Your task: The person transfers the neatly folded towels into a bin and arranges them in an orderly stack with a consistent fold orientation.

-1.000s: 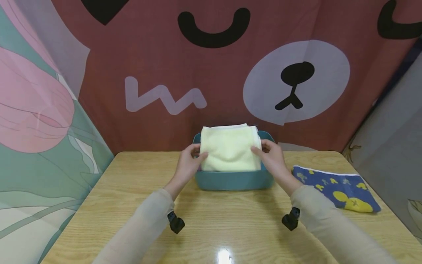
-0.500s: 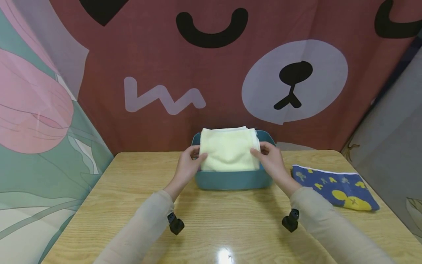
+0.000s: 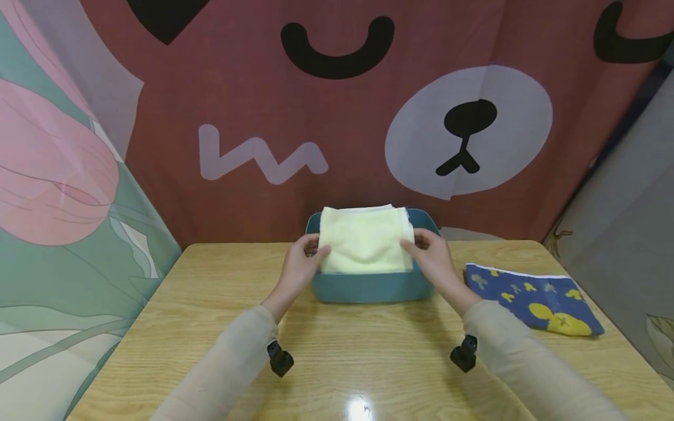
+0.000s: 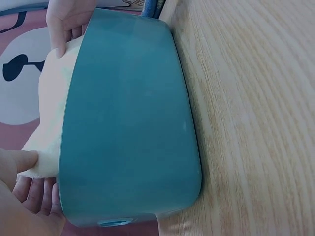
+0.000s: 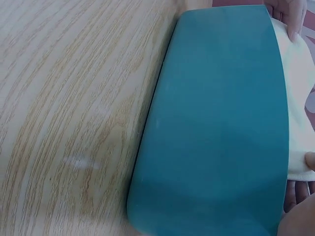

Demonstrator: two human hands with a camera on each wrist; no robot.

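A folded pale yellow towel (image 3: 363, 240) stands partly inside a teal bin (image 3: 374, 288), its upper part showing above the front wall. My left hand (image 3: 302, 260) pinches the towel's left edge, thumb in front and fingers behind. At the opposite edge my right hand (image 3: 434, 257) holds it the same way. In the left wrist view the towel (image 4: 51, 108) sticks out past the bin's rim, with the left hand (image 4: 29, 196) at its near end. The right wrist view shows the right hand (image 5: 302, 206) at the towel's other end. The towel's lower part is hidden by the bin wall.
A folded blue cloth with yellow figures (image 3: 534, 301) lies on the wooden table (image 3: 363, 351) to the right of the bin. Behind the table hangs a reddish-brown curtain (image 3: 253, 88) with a bear print, close to the bin's back. Each sleeve carries a small black camera.
Both hands have lowered the towel slightly, so its top edge sits a little lower in the bin. The grip on both edges is unchanged.
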